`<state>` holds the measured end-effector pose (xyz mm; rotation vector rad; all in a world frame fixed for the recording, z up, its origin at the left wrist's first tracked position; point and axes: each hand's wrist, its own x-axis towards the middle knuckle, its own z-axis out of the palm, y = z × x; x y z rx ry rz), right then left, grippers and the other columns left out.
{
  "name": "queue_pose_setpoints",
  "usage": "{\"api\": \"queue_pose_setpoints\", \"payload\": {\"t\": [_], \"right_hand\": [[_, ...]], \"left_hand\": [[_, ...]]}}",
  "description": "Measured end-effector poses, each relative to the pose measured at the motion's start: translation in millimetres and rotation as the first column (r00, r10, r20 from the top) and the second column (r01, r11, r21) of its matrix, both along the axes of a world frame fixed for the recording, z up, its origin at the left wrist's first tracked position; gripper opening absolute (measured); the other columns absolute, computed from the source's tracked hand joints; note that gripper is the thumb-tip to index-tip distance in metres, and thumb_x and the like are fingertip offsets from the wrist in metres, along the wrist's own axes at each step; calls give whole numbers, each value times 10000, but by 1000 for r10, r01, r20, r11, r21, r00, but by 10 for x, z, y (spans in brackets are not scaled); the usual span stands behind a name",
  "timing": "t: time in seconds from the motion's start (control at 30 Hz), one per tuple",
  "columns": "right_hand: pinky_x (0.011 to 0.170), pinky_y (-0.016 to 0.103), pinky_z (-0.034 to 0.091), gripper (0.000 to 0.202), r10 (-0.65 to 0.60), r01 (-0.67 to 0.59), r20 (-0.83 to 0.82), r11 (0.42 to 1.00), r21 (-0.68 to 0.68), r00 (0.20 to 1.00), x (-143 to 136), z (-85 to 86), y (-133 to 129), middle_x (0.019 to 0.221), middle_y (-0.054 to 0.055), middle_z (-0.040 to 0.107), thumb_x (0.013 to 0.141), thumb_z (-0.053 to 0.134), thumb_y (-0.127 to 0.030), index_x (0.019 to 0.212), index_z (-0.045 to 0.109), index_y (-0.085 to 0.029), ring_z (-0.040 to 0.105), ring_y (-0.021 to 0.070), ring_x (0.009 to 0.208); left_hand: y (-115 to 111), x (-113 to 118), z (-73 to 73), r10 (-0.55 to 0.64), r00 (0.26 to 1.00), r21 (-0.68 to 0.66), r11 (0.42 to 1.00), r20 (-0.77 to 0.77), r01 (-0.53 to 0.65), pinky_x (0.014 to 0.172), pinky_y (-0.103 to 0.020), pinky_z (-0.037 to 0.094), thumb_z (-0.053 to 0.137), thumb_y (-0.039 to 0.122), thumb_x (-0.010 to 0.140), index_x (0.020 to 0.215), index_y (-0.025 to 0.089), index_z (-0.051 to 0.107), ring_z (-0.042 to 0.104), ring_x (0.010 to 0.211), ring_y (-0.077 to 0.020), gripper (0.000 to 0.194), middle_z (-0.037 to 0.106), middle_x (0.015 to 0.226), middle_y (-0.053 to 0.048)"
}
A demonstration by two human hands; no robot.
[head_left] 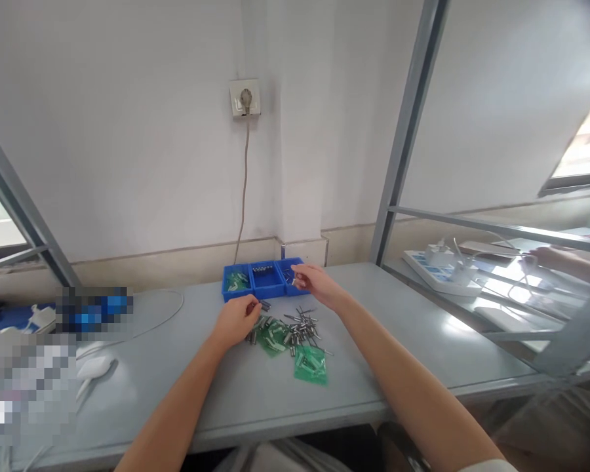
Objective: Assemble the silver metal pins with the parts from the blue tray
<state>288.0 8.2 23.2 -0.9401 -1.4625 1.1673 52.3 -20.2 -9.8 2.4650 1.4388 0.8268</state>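
Three joined blue bins (pixel 268 292) stand at the back of the grey table. Green packets lie in the left bin, small metal parts in the middle one. My right hand (pixel 311 278) is at the right bin, its fingers pinched on something too small to make out. My left hand (pixel 238 319) is closed in front of the left bin, beside dark metal cylinders (pixel 265 305); what it holds, if anything, is hidden. Between my arms lie a pile of metal pins and cylinders (pixel 305 328), a green packet (pixel 272 337) among them and another green packet (pixel 311 365) nearer the front edge.
A white power strip (pixel 442 271) with plugs lies beyond the metal frame (pixel 404 131) on the right. On the left are a white adapter (pixel 95 368) and a cable. Another person's hand (pixel 550 257) shows at the far right. A cord hangs from the wall socket (pixel 245 99).
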Motion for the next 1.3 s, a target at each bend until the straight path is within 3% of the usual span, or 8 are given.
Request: {"api": "queue_pose_setpoints", "payload": {"t": [0.23, 0.4, 0.47, 0.57, 0.73, 0.9, 1.1, 1.3], "right_hand": [[510, 250, 326, 351, -363, 381, 234, 924, -37, 902, 176, -119, 206, 504, -32, 471, 825, 505, -469, 616, 490, -187, 411, 106, 474], [563, 269, 387, 352, -471, 470, 429, 875, 117, 771, 166, -118, 183, 627, 15, 622, 852, 489, -498, 874, 624, -174, 536, 150, 554], [619, 275, 406, 298, -469, 400, 515, 882, 247, 717, 101, -135, 150, 683, 33, 654, 853, 506, -438, 862, 648, -176, 581, 170, 646], [698, 280, 428, 209, -350, 123, 632, 919, 374, 691, -66, -217, 85, 805, 43, 690, 839, 528, -321, 854, 684, -182, 607, 176, 747], [836, 279, 415, 363, -214, -272, 821, 874, 403, 529, -352, -416, -1, 1111, 73, 648, 830, 485, -133, 1138, 664, -208, 591, 185, 996], [775, 269, 407, 393, -227, -284, 880, 887, 363, 416, -429, -486, 7, 1093, 90, 631, 883, 443, -170, 1231, 616, -223, 594, 194, 970], [765, 270, 391, 380, -206, -265, 873, 900, 346, 441, -391, -495, 58, 1074, 87, 649, 847, 516, -215, 1212, 621, -211, 585, 211, 986], [664, 247, 376, 320, -121, -259, 857, 924, 282, 500, -383, -435, 32, 873, 41, 686, 805, 546, -197, 1103, 662, -199, 608, 174, 805]], "left_hand": [[34, 26, -23, 7, 999, 5, 1000, -52, -7, 574, -251, 335, 442, 350, 911, 826, 207, 630, 568, 658, -161, 251, 659, 742, -16], [24, 28, -36, 7, 999, 11, 1000, -42, -7, 577, -259, 342, 432, 360, 917, 834, 209, 633, 566, 655, -164, 265, 648, 717, -14], [26, 15, -35, 27, 999, 10, 1000, -29, -27, 582, -261, 344, 444, 354, 913, 838, 210, 634, 568, 658, -163, 249, 651, 720, -13], [44, -4, -40, 66, 998, 8, 998, -17, -66, 582, -261, 340, 470, 331, 903, 841, 210, 638, 576, 665, -162, 217, 666, 742, -14], [81, -11, -72, 76, 996, -7, 997, -40, -77, 578, -253, 326, 473, 310, 899, 857, 216, 643, 589, 678, -166, 199, 679, 762, -19], [68, 5, -83, 65, 996, 5, 998, -55, -65, 573, -258, 324, 472, 309, 898, 839, 221, 639, 585, 671, -166, 197, 671, 749, -16], [40, 15, -54, 74, 996, -8, 997, -49, -75, 574, -262, 340, 467, 317, 891, 837, 215, 645, 585, 679, -169, 212, 666, 742, -20], [58, 14, -57, 53, 997, -25, 998, -64, -55, 575, -254, 340, 467, 307, 890, 851, 219, 650, 588, 680, -167, 207, 683, 783, -25]]}}
